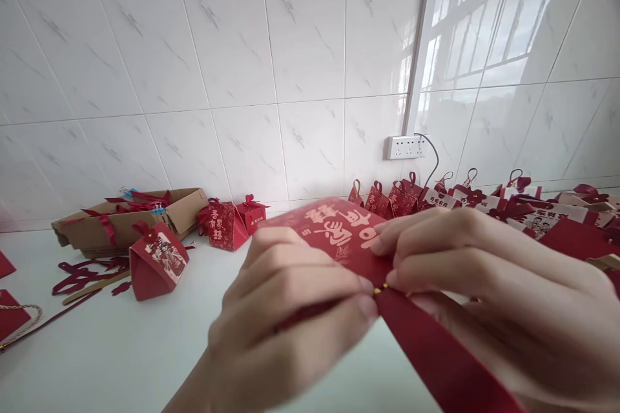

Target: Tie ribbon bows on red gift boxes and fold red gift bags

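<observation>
Close to the camera, a red paper gift box (339,232) with pale Chinese characters is held between both hands. My left hand (295,316) is closed, its thumb and fingers pinching the box's near end. My right hand (465,277) is closed on the same end from the other side. Small gold-coloured bits (380,289) show between the two sets of fingertips; their kind is too small to tell. From there a wide red strip (436,348) runs down toward the camera. The fingers hide part of the box.
At left stand a cardboard box (184,213) draped with red ribbons and a finished-looking red gift box (157,264). Dark red strips (87,277) lie beside them. Several handled gift boxes (397,199) crowd the right. A power strip (405,147) is on the tiled wall.
</observation>
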A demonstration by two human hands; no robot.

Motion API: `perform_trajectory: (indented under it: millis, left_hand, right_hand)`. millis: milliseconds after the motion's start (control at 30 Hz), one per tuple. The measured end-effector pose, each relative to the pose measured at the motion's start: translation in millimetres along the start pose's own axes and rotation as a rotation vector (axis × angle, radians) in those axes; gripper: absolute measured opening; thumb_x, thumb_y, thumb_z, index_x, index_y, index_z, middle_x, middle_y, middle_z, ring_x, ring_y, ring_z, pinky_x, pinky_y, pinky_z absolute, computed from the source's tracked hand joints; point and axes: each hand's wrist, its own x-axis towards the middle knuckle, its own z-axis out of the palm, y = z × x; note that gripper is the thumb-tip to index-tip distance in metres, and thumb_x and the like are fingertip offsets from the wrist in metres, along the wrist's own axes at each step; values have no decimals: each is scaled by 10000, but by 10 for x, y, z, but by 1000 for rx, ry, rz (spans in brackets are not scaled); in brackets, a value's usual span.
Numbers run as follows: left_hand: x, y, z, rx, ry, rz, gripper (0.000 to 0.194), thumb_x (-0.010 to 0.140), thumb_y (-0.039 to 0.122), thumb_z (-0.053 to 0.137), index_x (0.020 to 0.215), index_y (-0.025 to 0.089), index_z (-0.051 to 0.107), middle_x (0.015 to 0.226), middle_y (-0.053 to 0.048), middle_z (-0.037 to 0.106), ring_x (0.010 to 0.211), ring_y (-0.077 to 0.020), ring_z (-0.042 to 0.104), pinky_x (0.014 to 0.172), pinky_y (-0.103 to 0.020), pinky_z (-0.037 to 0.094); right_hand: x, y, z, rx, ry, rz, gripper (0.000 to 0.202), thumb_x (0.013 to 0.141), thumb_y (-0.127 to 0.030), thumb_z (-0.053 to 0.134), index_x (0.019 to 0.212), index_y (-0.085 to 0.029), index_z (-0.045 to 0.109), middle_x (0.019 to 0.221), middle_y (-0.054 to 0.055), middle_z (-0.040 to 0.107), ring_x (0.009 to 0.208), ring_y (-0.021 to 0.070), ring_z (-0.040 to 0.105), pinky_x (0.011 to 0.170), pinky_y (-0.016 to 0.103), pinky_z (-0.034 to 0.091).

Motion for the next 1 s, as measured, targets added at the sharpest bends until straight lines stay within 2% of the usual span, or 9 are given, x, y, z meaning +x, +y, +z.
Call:
perform_trajectory:
  millis: [100, 233, 400, 567, 700, 800, 867, 933, 1000]
  left_hand:
    - [18, -131, 46, -91, 8, 40, 250, 780, 70, 647, 979, 219, 619, 897, -12, 704, 785, -146, 647, 647, -303, 553]
    - [-27, -163, 78, -169, -34, -214, 243, 804, 63, 623, 976, 234, 608, 887, 1, 687, 780, -124, 639, 653, -248, 550]
    - [-22, -124, 83, -165, -16, -402, 114, 807, 173, 654, 885, 249, 621, 778, 24, 681, 679, -123, 636, 564, -221, 535]
    - [7, -144, 92, -247, 4, -508, 75, 806, 218, 664, 851, 256, 618, 708, 52, 667, 601, -91, 616, 519, -183, 512]
    - [1, -144, 111, -300, -4, -529, 88, 822, 206, 646, 875, 267, 610, 755, 60, 680, 647, -83, 633, 563, -170, 524]
    - [-15, -132, 134, -265, 10, -498, 113, 820, 190, 647, 897, 260, 601, 854, 41, 694, 764, -108, 662, 650, -197, 550]
    - [-21, -128, 147, -203, 19, -414, 147, 816, 159, 643, 918, 254, 593, 915, 22, 695, 816, -124, 669, 694, -223, 558]
    - [-19, -131, 153, -94, -12, -224, 178, 811, 110, 622, 930, 240, 594, 931, 3, 702, 835, -138, 673, 713, -250, 563]
    - [-7, -135, 152, 78, -45, 48, 170, 801, 76, 596, 907, 208, 612, 904, -26, 718, 826, -158, 673, 699, -287, 566]
  right_hand:
    - [-4, 66, 30, 62, -11, 63, 203, 819, -184, 660, 1012, -225, 612, 882, 58, 652, 807, 183, 647, 678, 270, 562]
    - [0, 109, 98, 259, -9, 239, 101, 849, -168, 609, 938, -212, 626, 820, 36, 624, 729, 150, 610, 602, 250, 518]
    - [-11, 101, 182, 430, 59, 436, 43, 866, -184, 589, 836, -201, 615, 779, 10, 613, 660, 113, 579, 522, 195, 468]
    - [-28, 114, 255, 487, 152, 469, 67, 854, -221, 614, 917, -229, 634, 780, 13, 632, 611, 125, 584, 432, 191, 441]
    - [-15, 112, 275, 493, 186, 470, 23, 855, -221, 615, 862, -240, 627, 772, 7, 630, 625, 130, 594, 448, 199, 460]
    - [-11, 136, 253, 499, 193, 431, 70, 865, -192, 598, 893, -250, 624, 838, 18, 637, 747, 154, 624, 568, 235, 519]
    - [-20, 193, 219, 515, 173, 348, 109, 854, -159, 603, 908, -248, 632, 843, 28, 629, 822, 178, 625, 680, 292, 541]
    - [-35, 277, 168, 551, 123, 221, 110, 837, -145, 615, 887, -237, 646, 814, 31, 621, 822, 186, 618, 767, 352, 535]
    - [-50, 361, 101, 573, 56, 110, 63, 842, -179, 618, 850, -223, 662, 785, 33, 619, 786, 182, 609, 801, 383, 523]
